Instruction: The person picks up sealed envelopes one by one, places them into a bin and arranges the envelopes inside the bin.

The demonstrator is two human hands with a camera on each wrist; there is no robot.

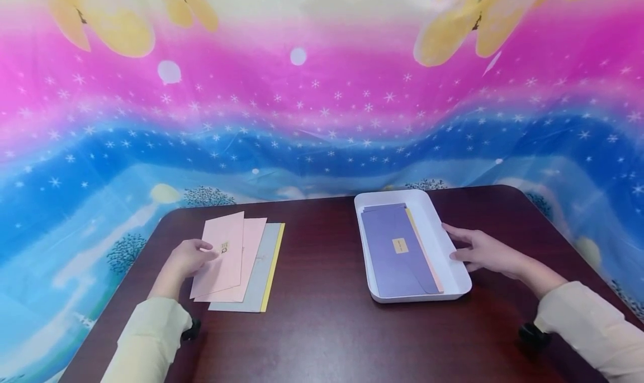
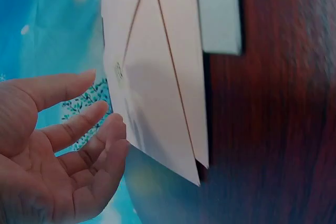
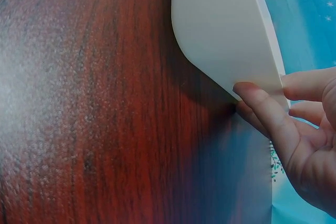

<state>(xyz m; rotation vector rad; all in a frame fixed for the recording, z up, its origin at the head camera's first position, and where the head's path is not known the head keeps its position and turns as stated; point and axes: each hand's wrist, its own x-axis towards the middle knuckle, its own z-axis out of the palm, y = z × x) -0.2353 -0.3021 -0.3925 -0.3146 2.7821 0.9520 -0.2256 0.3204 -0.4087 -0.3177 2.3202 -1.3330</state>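
Note:
My left hand (image 1: 188,255) is over the left edge of a pink envelope (image 1: 228,271) with a small gold mark; its fingers are loosely bent and apart in the left wrist view, with nothing between them. That envelope lies on a second pink envelope (image 1: 255,260), which overlaps a grey-blue envelope (image 1: 261,277) with a yellow strip (image 1: 273,268) showing along its right side. At the right, a white tray (image 1: 443,232) holds a purple envelope (image 1: 392,260) with a beige label. My right hand (image 1: 485,253) holds the tray's right rim, with fingers on its outer wall (image 3: 226,30).
Peach (image 1: 434,277) and yellow edges stick out under the purple envelope in the tray. The dark wood table (image 1: 322,316) lies between the envelope pile and the tray. A patterned cloth backdrop (image 1: 322,109) hangs behind it and along both sides.

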